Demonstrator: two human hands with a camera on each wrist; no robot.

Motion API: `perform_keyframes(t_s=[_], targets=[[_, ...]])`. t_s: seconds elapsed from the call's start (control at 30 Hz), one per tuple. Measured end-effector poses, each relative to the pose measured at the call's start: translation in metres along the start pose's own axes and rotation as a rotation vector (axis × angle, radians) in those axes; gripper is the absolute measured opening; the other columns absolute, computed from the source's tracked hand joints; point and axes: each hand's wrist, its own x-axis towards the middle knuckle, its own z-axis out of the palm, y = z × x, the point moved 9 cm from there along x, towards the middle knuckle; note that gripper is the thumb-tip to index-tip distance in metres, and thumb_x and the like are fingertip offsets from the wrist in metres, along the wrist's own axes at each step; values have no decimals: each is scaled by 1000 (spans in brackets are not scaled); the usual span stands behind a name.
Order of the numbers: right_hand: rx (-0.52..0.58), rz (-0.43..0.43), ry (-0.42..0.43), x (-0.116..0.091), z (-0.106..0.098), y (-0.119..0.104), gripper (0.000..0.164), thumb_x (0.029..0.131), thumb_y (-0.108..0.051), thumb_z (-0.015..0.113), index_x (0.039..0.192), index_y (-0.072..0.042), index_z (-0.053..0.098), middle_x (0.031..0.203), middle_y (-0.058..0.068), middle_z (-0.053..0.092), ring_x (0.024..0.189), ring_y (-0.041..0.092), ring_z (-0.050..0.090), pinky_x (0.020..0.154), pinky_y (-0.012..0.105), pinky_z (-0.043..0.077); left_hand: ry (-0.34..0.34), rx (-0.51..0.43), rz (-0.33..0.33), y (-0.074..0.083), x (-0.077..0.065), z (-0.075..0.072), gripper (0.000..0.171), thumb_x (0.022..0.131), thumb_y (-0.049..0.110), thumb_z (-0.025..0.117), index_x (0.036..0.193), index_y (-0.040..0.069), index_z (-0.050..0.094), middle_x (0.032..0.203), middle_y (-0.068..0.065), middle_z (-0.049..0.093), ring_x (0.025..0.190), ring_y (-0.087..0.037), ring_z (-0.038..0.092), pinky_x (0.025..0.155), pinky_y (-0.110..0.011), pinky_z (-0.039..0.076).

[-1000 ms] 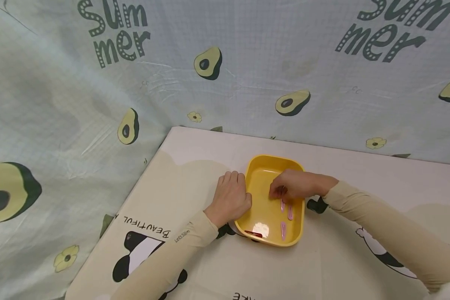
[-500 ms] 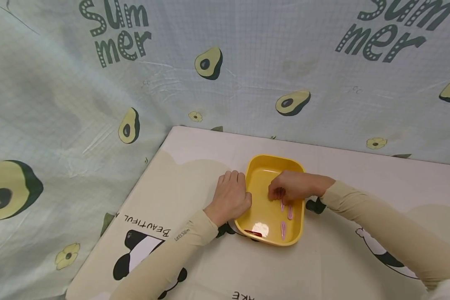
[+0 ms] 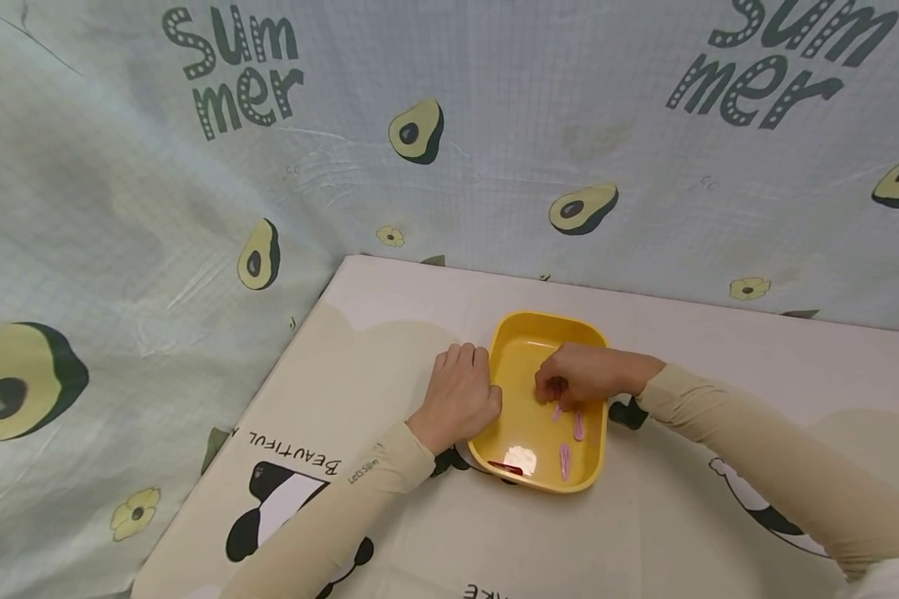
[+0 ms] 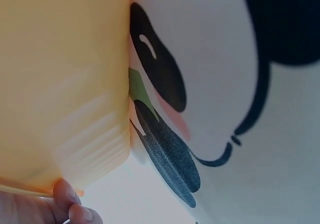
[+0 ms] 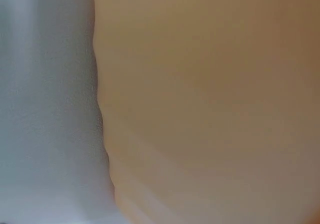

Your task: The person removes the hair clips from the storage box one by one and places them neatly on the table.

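Note:
A shallow yellow tray [image 3: 523, 433] lies on the table in the head view. My left hand [image 3: 460, 391] grips its left rim; in the left wrist view, fingertips [image 4: 65, 191] curl at the rim beside the tray's outer wall [image 4: 65, 83]. Inside the tray, my right hand [image 3: 580, 373] has its fingers bent down and pinches a pink hair clip [image 3: 558, 412], mostly hidden under the fingertips. Two more pink hair clips lie nearby, one hair clip [image 3: 578, 426] close to the hand and another hair clip [image 3: 565, 462] lower down. A dark red hair clip [image 3: 506, 468] rests along the near left edge.
The pale tablecloth [image 3: 389, 333] carries printed panda drawings and lettering. Behind and to the left, an avocado-print curtain [image 3: 494, 183] borders the table. A yellowish-brown surface [image 5: 200, 103] fills most of the right wrist view, very close and blurred.
The pink hair clip under the right fingertips has turned from upright to slanted and shifted slightly left. The right hand has edged left. The left hand and tray stay put.

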Motion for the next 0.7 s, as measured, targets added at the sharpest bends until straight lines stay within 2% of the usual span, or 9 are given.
perform_keyframes(t_s=[0.37, 0.57, 0.7], targets=[[-10, -14, 4, 0, 1, -2, 17, 85, 0, 77, 92, -14, 72, 81, -6, 63, 77, 3, 54, 74, 20, 49, -6, 8, -4, 1, -1, 1, 16, 91, 22, 53, 87, 7, 51, 79, -5, 44, 76, -22, 38, 74, -32, 33], [-10, -1, -1, 0, 0, -2, 10, 87, -12, 81, 92, -15, 73, 81, -9, 63, 76, 1, 54, 74, 19, 50, 11, 9, 7, 2, -1, -1, 16, 90, 21, 53, 85, 7, 50, 78, -4, 42, 75, -22, 37, 72, -32, 32], [-8, 19, -11, 0, 2, 0, 5, 89, -16, 80, 91, -17, 75, 81, -11, 66, 76, 1, 56, 74, 19, 51, 5, 9, 8, 2, -1, -1, 15, 90, 21, 52, 85, 7, 50, 79, -5, 43, 75, -22, 37, 73, -32, 33]])
